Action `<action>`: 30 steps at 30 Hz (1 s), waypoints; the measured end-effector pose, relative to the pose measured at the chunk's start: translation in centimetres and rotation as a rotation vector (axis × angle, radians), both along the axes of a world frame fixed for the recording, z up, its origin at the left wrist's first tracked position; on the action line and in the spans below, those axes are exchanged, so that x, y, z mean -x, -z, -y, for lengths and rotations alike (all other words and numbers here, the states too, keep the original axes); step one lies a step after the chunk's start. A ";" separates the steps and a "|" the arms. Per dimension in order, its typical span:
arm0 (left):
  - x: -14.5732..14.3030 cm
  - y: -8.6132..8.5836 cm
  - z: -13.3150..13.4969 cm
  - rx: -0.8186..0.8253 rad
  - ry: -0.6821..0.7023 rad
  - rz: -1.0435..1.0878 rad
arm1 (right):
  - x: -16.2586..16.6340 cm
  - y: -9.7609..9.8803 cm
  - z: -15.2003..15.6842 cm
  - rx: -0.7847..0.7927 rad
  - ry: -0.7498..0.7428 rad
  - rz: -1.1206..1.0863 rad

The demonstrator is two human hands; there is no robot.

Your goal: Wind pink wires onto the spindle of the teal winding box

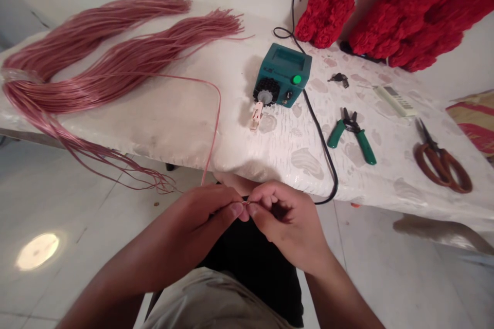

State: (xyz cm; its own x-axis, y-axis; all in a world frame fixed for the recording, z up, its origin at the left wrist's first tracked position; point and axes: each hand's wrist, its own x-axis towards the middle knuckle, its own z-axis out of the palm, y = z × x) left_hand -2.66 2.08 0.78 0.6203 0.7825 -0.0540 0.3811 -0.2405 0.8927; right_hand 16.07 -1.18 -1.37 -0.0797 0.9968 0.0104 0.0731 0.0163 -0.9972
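Note:
A thin pink wire (218,113) runs from the large wire bundle (127,79) on the table down to my hands. My left hand (204,216) pinches it between thumb and forefinger. Fingertip to fingertip with it, my right hand (287,218) pinches the wire's end, where a short twisted or stripped-looking bit shows between the thumbs. Both hands are held over my lap, just off the table's front edge. Beyond them on the table stands a teal machine (283,74) with a green button, a black toothed wheel and a small copper-coloured clip (256,116) on its front.
Right of the machine lie green-handled wire strippers (352,133), brown-handled scissors (442,162), a white remote-like device (394,100) and small keys (339,79). Red fabric flowers (417,10) stand at the back right. A black cord (322,139) loops over the table's front edge.

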 end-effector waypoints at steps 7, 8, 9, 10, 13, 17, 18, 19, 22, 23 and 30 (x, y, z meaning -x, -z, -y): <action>0.3 0.1 -0.2 0.008 0.016 0.018 | -1.8 -0.3 -0.7 -0.094 0.107 0.142; 0.3 0.1 -0.2 0.009 0.012 0.020 | -2.1 -0.3 -0.7 -0.122 0.122 0.161; 0.3 0.1 -0.2 0.010 0.008 0.024 | -2.3 -0.3 -0.6 -0.152 0.120 0.178; 0.3 0.1 -0.2 0.011 0.006 0.027 | -2.5 -0.3 -0.6 -0.183 0.099 0.196; 0.2 0.0 -0.2 0.028 0.018 0.047 | -2.8 -0.3 -0.3 -0.264 -0.035 0.272; 0.0 -0.2 -0.3 0.027 0.026 0.087 | -2.7 -0.5 -0.5 -0.400 -0.181 0.393; -0.1 -0.3 -0.3 0.022 0.028 0.090 | -2.7 -0.6 -0.6 -0.437 -0.206 0.416; -0.1 -0.3 -0.2 0.016 0.032 0.088 | -2.7 -0.7 -0.7 -0.465 -0.228 0.439; 0.1 -0.3 -0.2 -0.002 0.051 0.070 | -2.8 -1.0 -1.1 -0.495 -0.293 0.495; 0.1 -0.2 -0.2 -0.011 0.059 0.063 | -2.9 -1.1 -1.2 -0.501 -0.314 0.505; 0.5 -0.2 -0.2 -0.041 0.065 -0.003 | -4.2 -1.4 -1.3 -0.522 -0.305 0.553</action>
